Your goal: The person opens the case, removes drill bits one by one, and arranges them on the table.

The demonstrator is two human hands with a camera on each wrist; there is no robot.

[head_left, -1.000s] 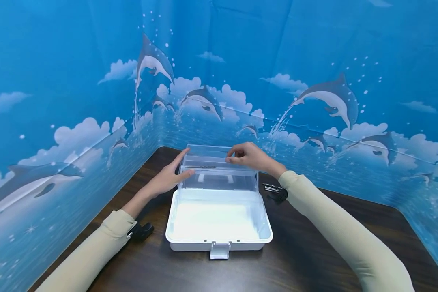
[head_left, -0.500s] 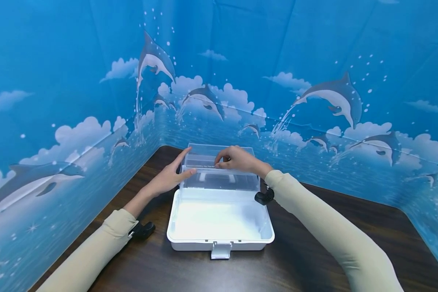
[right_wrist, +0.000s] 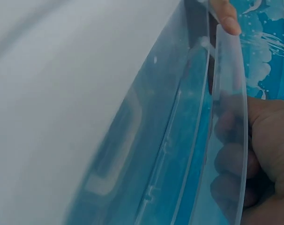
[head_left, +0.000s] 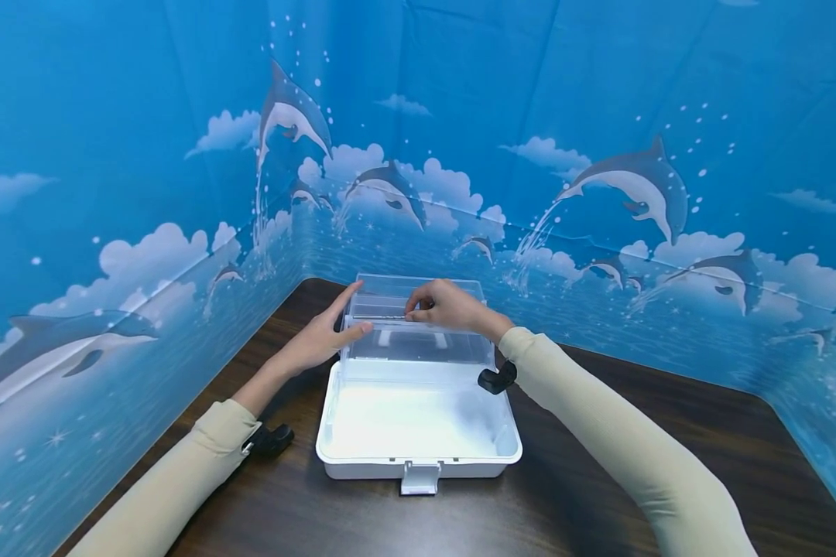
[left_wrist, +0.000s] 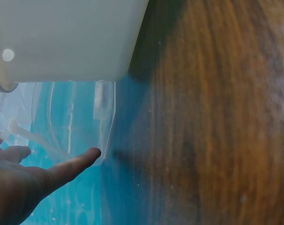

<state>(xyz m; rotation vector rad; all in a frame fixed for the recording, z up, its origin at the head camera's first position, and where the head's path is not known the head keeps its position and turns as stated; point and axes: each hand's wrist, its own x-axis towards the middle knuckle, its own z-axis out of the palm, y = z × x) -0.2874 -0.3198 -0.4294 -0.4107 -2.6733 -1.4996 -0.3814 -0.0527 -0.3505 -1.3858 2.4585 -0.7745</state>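
Note:
A thin drill bit (head_left: 383, 318) lies along the raised clear plastic tray (head_left: 369, 328) of a white case (head_left: 418, 469) with its lid up. My right hand (head_left: 449, 304), fingers curled, pinches the bit near its right end. In the right wrist view, the right fingertips (right_wrist: 228, 161) show through the clear tray wall, with the bit itself out of sight. My left hand (head_left: 313, 340) spreads thumb and forefinger, both fairly straight, against the left side of the tray and lid. The left wrist view shows its forefinger (left_wrist: 76, 166) reaching to the clear lid (left_wrist: 107, 117).
The case stands on a dark wooden table (head_left: 634, 449), its front latch (head_left: 419, 478) hanging down. Behind rises a blue dolphin-print curtain (head_left: 460, 116), close to the table's back edge. A black wrist camera (head_left: 496, 377) overhangs the case's right side.
My right hand has moved left and slightly down along the tray to the drill bit. My left hand has stayed in place. Several bits on the table at right are now hidden behind the right arm.

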